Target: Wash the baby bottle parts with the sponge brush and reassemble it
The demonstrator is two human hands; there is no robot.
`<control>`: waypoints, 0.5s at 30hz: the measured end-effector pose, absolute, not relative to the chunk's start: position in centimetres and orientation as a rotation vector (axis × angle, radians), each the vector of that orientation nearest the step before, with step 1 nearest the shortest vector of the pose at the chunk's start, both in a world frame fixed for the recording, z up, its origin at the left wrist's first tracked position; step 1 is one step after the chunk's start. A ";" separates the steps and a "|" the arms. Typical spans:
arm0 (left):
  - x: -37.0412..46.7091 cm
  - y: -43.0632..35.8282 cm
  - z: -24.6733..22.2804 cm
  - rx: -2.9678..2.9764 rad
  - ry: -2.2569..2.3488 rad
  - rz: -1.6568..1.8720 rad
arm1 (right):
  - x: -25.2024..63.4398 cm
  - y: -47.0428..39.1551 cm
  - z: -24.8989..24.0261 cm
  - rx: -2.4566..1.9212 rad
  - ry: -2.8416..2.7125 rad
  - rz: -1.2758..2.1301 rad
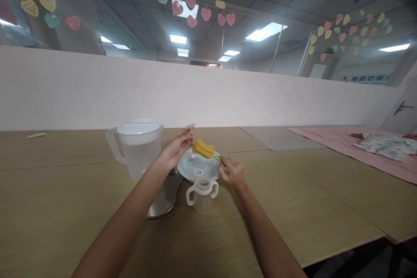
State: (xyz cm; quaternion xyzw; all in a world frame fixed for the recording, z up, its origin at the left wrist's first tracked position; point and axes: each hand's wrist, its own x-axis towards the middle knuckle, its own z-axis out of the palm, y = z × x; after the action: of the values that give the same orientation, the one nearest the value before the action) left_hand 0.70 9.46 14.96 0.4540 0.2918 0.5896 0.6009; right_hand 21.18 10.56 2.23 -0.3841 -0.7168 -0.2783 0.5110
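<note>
My right hand (233, 173) is closed round the green handle of a sponge bottle brush (204, 149), whose yellow head points left over a pale bowl (182, 168). Left of the sponge, the fingers of my left hand (177, 145) pinch a small clear piece (192, 128); its exact kind is hard to make out. Small whitish parts lie in the bowl. In front of it a clear baby bottle (202, 200) with two white handles stands upright and uncapped. My left forearm partly covers a metal kidney dish (166, 195).
A lidded translucent pitcher (141, 147) stands to the left, close behind my left forearm. Farther right, a pink cloth (335, 143) bears a doll-like figure in patterned white clothing (386, 145). A white wall (208, 95) borders the wooden table (293, 191) at the back.
</note>
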 end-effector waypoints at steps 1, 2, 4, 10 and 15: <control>0.3 9.5 15.2 1.108 0.717 1.392 | 21.3 10.7 2.1 -0.938 -1.742 -0.675; -0.1 9.5 15.3 1.194 0.786 1.418 | 21.5 10.9 1.9 -0.954 -1.754 -0.676; -1.2 9.7 15.2 1.434 0.999 1.470 | 21.9 11.1 1.6 -0.993 -1.755 -0.670; -3.8 10.1 13.9 1.905 1.424 1.276 | 22.4 11.6 1.2 -1.089 -1.732 -0.640; -5.4 10.8 12.6 1.792 1.488 1.028 | 22.4 11.7 1.1 -1.104 -1.727 -0.628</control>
State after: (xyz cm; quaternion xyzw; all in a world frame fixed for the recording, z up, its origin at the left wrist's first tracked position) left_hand -5.41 10.78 12.61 0.6728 0.5587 0.3859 0.2937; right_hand 22.42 11.68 1.10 -0.4522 -0.7074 -0.2574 0.4784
